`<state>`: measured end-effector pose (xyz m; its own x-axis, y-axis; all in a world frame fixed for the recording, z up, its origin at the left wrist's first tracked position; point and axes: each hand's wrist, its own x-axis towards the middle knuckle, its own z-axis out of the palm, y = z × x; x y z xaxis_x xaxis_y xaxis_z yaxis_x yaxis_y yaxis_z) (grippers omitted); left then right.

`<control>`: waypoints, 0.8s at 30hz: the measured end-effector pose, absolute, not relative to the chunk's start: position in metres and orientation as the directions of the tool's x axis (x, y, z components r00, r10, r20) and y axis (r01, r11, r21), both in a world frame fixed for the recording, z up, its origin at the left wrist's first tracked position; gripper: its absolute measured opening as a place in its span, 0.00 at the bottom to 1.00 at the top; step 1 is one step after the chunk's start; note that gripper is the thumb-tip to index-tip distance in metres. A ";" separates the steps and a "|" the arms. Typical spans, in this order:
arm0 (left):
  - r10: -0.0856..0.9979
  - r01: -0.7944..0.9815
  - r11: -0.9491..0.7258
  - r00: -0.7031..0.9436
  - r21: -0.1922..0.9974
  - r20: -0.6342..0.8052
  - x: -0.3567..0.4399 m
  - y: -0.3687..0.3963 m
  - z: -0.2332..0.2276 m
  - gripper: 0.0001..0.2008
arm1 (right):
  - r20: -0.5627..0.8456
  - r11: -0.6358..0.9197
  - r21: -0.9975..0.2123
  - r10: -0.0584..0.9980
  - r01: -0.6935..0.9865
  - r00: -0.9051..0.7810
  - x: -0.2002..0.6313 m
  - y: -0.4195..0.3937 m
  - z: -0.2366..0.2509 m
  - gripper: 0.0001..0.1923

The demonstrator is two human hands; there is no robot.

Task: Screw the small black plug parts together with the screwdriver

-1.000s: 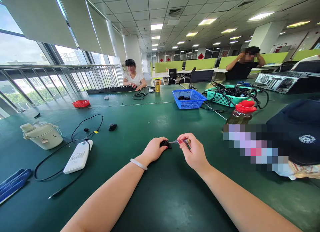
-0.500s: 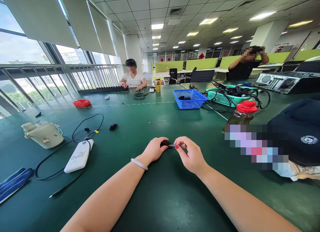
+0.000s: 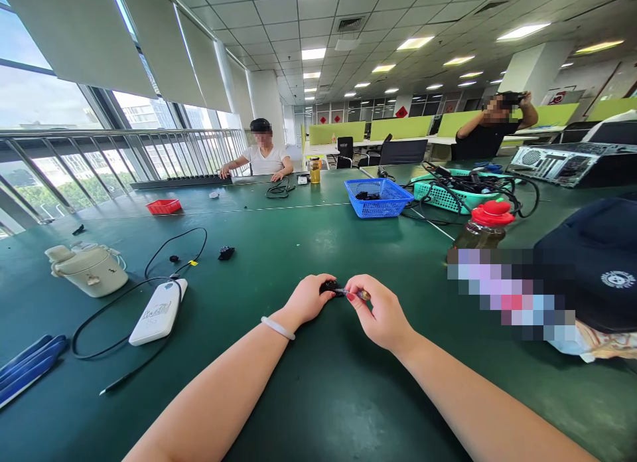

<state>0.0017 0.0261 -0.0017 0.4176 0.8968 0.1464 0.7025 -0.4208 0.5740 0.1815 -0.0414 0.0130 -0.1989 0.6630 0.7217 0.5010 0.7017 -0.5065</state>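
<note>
The left hand [image 3: 307, 299] rests on the green tabletop [image 3: 318, 382], fingers curled down over a small black part [image 3: 328, 287], pinning it in place, while the right hand [image 3: 381, 310] pinches a slim metal tool [image 3: 352, 293] between thumb and fingertips. The tool's long axis runs nearly level from right to left, its tip meeting the black part just at the left hand's fingertips, so the two hands almost touch with the part between them. The part is tiny, dark and matte, mostly hidden under the fingers; the tool looks silvery with a brownish end near the right thumb. Well off to the left of the hands lie a white power bank [image 3: 158, 312] with a black cable [image 3: 124, 296] and a cream kettle [image 3: 88, 269]; another small black piece [image 3: 226, 253] sits apart ahead of the left hand. Far ahead stands a blue basket [image 3: 377, 197], and to the right a red-capped bottle [image 3: 485, 226]
</note>
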 end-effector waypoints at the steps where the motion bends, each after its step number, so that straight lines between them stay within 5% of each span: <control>1: 0.898 0.702 -0.419 0.416 0.576 0.145 0.002 0.026 -0.001 0.17 | 0.726 0.708 -0.497 0.656 0.501 -0.207 0.181 -0.042 0.014 0.04; 6: 0.898 0.705 -0.419 0.413 0.572 0.149 0.001 0.025 0.000 0.18 | 0.703 0.780 -0.396 0.597 0.485 -0.386 0.178 -0.045 0.019 0.06; 14: 0.906 0.716 -0.410 0.392 0.566 0.160 0.001 0.029 -0.007 0.20 | 0.470 0.858 -0.167 0.502 0.485 -0.726 0.164 -0.049 0.006 0.07; 24: 0.904 0.717 -0.413 0.396 0.562 0.160 0.002 0.029 -0.007 0.21 | 0.431 0.832 -0.226 0.552 0.507 -0.714 0.164 -0.047 0.004 0.09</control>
